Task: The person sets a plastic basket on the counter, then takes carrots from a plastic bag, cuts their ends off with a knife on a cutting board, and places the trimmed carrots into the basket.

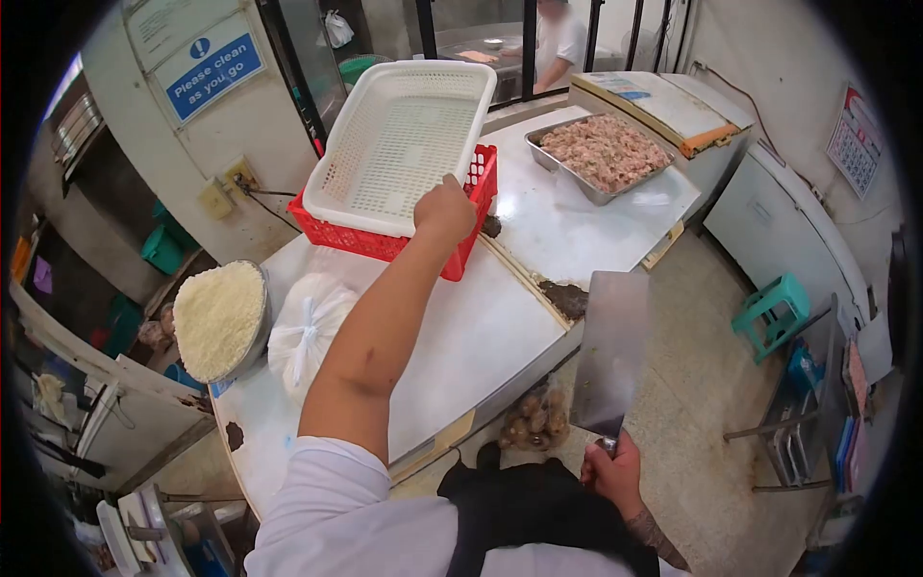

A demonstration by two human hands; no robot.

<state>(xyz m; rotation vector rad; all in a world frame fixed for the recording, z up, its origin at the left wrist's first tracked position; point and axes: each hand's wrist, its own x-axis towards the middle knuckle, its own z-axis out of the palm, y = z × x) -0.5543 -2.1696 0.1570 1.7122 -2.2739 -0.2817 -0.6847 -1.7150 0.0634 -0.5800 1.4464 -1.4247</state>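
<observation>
Your left hand (445,209) holds the white basket (399,154) near the far edge of the counter (481,332); your right hand (613,469) holds a big knife (611,351).

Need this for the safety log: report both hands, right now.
Left hand: closed, gripping the near-right rim of the white basket.
Right hand: closed, holding the cleaver by its handle.

This looks like a commercial food-preparation kitchen: a blue sign (213,77) on the left wall reads "Please clean as you go", a metal tray (569,179) of minced meat (606,152) sits on the far white table (577,240), and a broad cleaver (610,351) and black apron (543,514) show near.
</observation>
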